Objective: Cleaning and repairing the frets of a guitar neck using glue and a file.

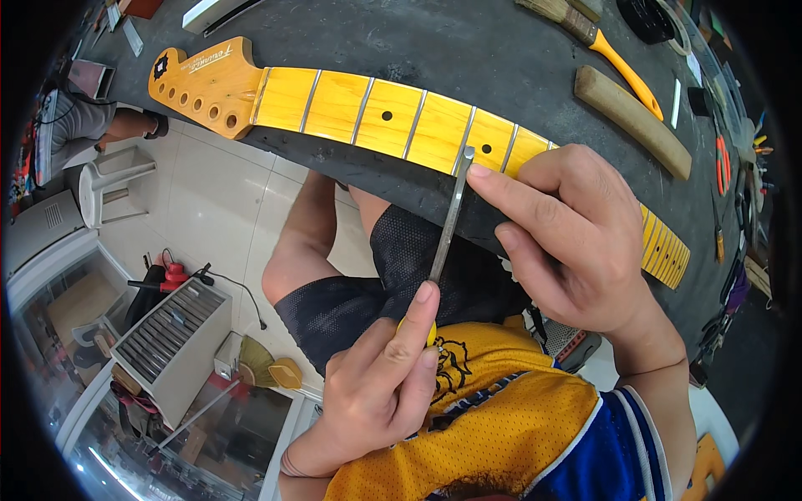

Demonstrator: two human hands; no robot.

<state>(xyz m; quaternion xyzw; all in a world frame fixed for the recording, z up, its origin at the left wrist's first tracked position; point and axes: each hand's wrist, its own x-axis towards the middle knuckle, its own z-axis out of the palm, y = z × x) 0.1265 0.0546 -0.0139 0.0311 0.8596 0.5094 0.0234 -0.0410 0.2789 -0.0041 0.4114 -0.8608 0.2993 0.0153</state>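
A guitar neck [334, 104] with a yellow fretboard and metal frets lies along the near edge of the dark bench, its headstock at the left. My left hand [376, 367] is closed round the yellow handle of a narrow metal file [447, 225], index finger stretched along it. The file slants up, and its tip lies over a fret near the neck's middle. With its index fingertip, my right hand [576, 234] touches the fretboard beside the file's tip. Its thumb stands apart from the file, and its other fingers are bent over the neck, partly hidden.
On the dark bench [451, 42], beyond the neck, lie a brush with an orange handle [626, 75] and a curved wooden block [632, 121]. Red-handled pliers [723, 164] are at the right. At lower left stand a white drawer-like rack [180, 351] and a white stool [117, 185].
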